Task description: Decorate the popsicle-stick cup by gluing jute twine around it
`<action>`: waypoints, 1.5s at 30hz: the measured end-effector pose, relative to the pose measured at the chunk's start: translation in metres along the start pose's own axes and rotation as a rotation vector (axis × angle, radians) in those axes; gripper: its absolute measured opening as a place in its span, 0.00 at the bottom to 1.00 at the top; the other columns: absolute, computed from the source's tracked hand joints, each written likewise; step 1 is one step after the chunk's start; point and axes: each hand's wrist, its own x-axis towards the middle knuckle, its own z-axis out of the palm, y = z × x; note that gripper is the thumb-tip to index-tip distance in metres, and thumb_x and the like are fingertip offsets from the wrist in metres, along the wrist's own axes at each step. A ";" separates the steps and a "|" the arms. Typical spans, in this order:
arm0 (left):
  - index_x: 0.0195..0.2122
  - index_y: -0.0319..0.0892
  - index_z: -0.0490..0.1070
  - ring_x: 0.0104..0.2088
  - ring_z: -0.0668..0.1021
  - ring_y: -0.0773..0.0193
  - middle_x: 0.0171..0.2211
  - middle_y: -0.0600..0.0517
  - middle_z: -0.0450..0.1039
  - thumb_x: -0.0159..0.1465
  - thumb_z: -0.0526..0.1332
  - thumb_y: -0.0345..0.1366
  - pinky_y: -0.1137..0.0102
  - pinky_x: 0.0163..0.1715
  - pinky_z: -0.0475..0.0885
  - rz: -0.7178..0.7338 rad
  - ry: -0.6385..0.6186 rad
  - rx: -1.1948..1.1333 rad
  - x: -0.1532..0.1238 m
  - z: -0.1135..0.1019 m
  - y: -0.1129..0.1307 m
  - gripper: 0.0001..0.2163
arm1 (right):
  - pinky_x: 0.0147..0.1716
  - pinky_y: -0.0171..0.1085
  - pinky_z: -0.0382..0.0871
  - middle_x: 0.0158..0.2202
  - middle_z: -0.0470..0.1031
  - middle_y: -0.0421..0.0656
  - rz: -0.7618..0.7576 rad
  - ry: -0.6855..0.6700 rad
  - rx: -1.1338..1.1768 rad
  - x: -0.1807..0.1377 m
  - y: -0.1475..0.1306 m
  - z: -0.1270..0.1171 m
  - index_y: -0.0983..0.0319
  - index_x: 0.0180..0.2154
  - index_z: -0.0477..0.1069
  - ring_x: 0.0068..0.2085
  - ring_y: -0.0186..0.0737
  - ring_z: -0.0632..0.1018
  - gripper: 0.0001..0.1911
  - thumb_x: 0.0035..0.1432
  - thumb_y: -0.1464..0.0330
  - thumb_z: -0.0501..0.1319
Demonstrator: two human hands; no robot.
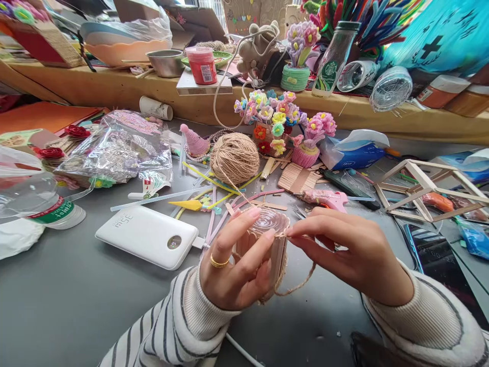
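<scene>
My left hand (pixel 229 275) is closed around a small cup covered with craft sticks (pixel 278 257), its clear ridged round end (pixel 267 220) facing up. Two of its fingers press near the rim. At the right side of that rim, thumb and forefinger of my right hand (pixel 351 250) pinch jute twine. A loop of twine (pixel 301 288) hangs below, between the cup and my right hand. From the ball of twine (pixel 235 159) behind, a strand runs down to the cup's edge. Scissors (pixel 300 213), partly hidden, lie just behind my right fingers.
A white power bank (pixel 147 237) with a plugged cable lies left. Behind are a pink glue gun (pixel 324 199), craft sticks (pixel 298 177) and pipe-cleaner flowers (pixel 277 114). At right are a stick frame (pixel 428 191) and a phone (pixel 439 255). A plastic bottle (pixel 42 199) lies far left.
</scene>
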 end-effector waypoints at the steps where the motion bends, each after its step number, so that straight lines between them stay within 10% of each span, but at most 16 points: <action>1: 0.45 0.32 0.69 0.55 0.71 0.54 0.52 0.38 0.62 0.58 0.57 0.25 0.60 0.55 0.72 -0.001 -0.002 -0.002 0.000 0.000 0.000 0.13 | 0.23 0.27 0.62 0.24 0.72 0.39 -0.004 -0.013 -0.009 0.000 0.001 -0.002 0.65 0.35 0.73 0.23 0.27 0.68 0.04 0.60 0.75 0.59; 45: 0.48 0.36 0.69 0.54 0.73 0.52 0.54 0.38 0.64 0.59 0.55 0.25 0.53 0.53 0.74 -0.011 -0.022 -0.009 -0.003 -0.004 -0.004 0.15 | 0.30 0.31 0.71 0.31 0.77 0.44 -0.199 0.062 -0.152 -0.004 0.023 0.010 0.63 0.38 0.74 0.31 0.32 0.77 0.09 0.58 0.79 0.59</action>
